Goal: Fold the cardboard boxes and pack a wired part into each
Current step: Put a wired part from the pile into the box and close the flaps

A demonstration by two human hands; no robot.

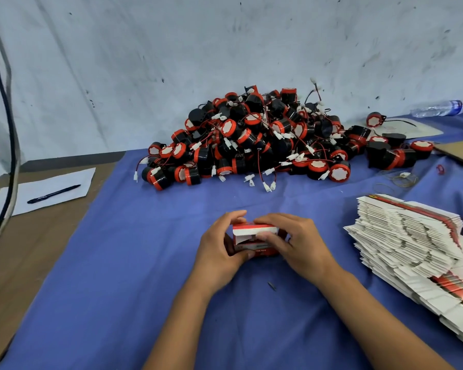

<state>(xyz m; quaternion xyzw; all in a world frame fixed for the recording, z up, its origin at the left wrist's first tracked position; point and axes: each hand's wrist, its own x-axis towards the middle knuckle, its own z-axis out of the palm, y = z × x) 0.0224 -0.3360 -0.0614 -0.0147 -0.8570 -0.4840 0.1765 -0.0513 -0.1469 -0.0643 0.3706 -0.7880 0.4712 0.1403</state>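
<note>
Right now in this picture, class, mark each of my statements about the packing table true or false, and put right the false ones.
1. Both hands hold one small red and white box. True: the left hand and right hand grip the box over the blue cloth.
2. The flat unfolded boxes are stacked on the person's left. False: the stack of flat boxes lies on the right.
3. The pile of wired parts lies beyond the hands, near the wall. True.
4. A pen rests on the blue cloth. False: the pen lies on a white sheet of paper, left of the cloth.
5. A plastic bottle lies on its side at far right. True.
</note>
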